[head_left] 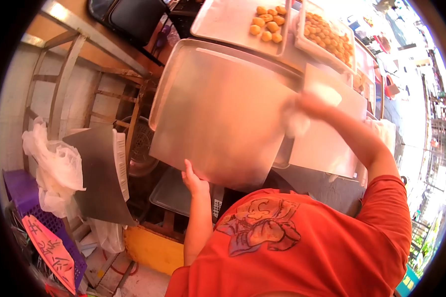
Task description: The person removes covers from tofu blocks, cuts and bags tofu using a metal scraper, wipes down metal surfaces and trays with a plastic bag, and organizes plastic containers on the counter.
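A flat metal sheet (218, 109) lies tilted over a larger rimmed tray (176, 54). At its near edge, my left hand (195, 182) grips the sheet, with one finger pointing up along the edge. My right hand (314, 105) is over the sheet's right side, smeared by motion. Bunched under its fingers is a blurred white cloth (297, 123), which seems to touch the sheet. To the right of the sheet lies another pale flat sheet (322, 143).
A tray (228, 22) with several golden round balls (267, 22) and a tub (302, 37) full of similar ones stand at the back. On the left are a metal rack (64, 79), white plastic bags (59, 173), a dark panel (96, 173) and a purple basket (22, 190).
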A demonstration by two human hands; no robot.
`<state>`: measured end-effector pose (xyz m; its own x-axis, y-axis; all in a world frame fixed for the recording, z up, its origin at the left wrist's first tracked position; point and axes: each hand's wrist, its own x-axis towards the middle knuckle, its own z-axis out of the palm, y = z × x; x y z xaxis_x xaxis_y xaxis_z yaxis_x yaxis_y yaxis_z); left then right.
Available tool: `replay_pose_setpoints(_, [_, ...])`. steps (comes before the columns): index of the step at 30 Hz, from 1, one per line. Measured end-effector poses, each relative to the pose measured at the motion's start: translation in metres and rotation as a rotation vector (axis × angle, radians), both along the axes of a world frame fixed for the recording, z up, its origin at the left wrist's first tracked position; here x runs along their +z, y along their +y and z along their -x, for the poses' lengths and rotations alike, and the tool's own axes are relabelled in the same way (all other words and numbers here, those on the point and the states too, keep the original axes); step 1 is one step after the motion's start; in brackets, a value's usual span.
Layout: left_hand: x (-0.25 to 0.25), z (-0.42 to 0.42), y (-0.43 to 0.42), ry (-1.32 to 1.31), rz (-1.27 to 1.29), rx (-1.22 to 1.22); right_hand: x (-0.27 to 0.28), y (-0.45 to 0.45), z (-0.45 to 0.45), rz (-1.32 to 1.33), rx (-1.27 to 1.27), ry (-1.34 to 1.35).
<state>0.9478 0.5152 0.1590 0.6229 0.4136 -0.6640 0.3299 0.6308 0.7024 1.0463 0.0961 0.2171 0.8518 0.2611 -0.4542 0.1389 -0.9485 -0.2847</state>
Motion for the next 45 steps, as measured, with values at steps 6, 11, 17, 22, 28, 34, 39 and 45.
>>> replay_pose_setpoints(6, [0.015, -0.011, -0.014, 0.053, -0.092, 0.108, -0.01, 0.021, -0.113, -0.314, -0.333, -0.608])
replay_pose_setpoints(11, [0.008, -0.022, -0.01, 0.04, -0.148, 0.1, -0.055, 0.1, -0.089, -0.103, -0.532, -0.513])
replay_pose_setpoints(17, [0.007, -0.025, -0.01, 0.055, -0.168, 0.108, -0.032, 0.15, 0.014, -0.285, -0.28, -0.481])
replay_pose_setpoints(22, [-0.006, -0.023, -0.004, 0.04, -0.156, 0.084, -0.047, 0.174, 0.127, -0.466, 0.08, -0.365])
replay_pose_setpoints(28, [-0.01, -0.022, 0.0, 0.004, -0.033, 0.038, -0.047, 0.123, 0.209, -0.572, 0.19, -0.139])
replay_pose_setpoints(34, [0.009, -0.018, 0.02, 0.022, 0.124, -0.152, -0.027, 0.054, 0.245, -0.354, -0.223, -0.031])
replay_pose_setpoints(39, [0.035, -0.018, 0.028, -0.104, 0.327, -0.489, 0.016, 0.058, 0.22, -1.109, -1.099, 0.085])
replay_pose_setpoints(45, [0.064, -0.014, -0.009, -0.253, 0.391, -0.611, 0.016, 0.068, 0.192, -1.22, -1.431, 0.057])
